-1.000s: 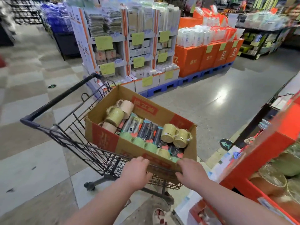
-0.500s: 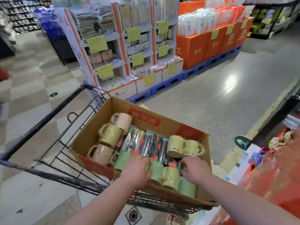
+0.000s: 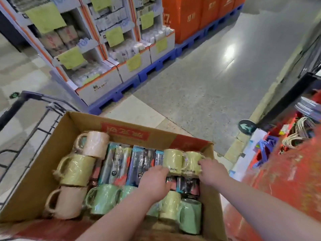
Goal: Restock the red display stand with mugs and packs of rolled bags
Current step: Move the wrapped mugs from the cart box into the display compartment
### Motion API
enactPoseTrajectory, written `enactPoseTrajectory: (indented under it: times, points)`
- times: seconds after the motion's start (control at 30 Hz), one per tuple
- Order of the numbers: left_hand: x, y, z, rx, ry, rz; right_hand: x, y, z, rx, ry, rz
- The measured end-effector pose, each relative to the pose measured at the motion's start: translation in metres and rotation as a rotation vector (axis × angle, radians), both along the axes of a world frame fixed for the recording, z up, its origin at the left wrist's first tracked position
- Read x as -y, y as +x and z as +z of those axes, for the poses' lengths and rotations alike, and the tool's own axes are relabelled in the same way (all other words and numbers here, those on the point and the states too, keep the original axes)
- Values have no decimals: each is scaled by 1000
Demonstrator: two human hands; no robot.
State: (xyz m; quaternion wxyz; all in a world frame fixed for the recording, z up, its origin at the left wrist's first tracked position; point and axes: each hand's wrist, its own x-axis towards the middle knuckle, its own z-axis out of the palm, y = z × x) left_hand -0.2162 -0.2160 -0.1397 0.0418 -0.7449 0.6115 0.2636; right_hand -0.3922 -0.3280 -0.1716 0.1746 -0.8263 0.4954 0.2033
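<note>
A cardboard box (image 3: 33, 181) sits in a wire cart (image 3: 26, 108) in front of me. Inside lie wrapped mugs: a pink mug (image 3: 97, 145), an olive mug (image 3: 78, 171), green mugs (image 3: 102, 199), and two yellow mugs (image 3: 173, 159) side by side at the far right. Between them lie packs of rolled bags (image 3: 116, 164). My left hand (image 3: 154, 181) reaches over the packs, its bent fingers against the left yellow mug. My right hand (image 3: 212, 171) curls its fingers round the right yellow mug (image 3: 192, 159). The red display stand (image 3: 286, 180) rises at my right.
White cardboard displays (image 3: 104, 49) with yellow tags and orange boxes (image 3: 191, 14) stand on blue pallets (image 3: 156, 66) across the grey aisle. A green arrow sticker (image 3: 246, 126) marks the floor. Rope-handled items (image 3: 298, 131) lie in the red stand's far end.
Both hands have left the box's near rim and moved forward into the box to the two yellow mugs. The view has tilted down and closer to the box.
</note>
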Motion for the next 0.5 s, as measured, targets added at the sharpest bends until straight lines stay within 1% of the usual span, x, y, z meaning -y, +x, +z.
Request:
enactPoseTrajectory:
  times: [0.17,0.33,0.5]
  points:
    - [36,-3,-23,-63,51,-5,18,5,-24,69,106,-93]
    - [71,-12,-45,-158,85,13,31,11,-40,141,149,-193]
    - [90,-16,-70,-156,123,-4,33,17,-54,166,182,-221]
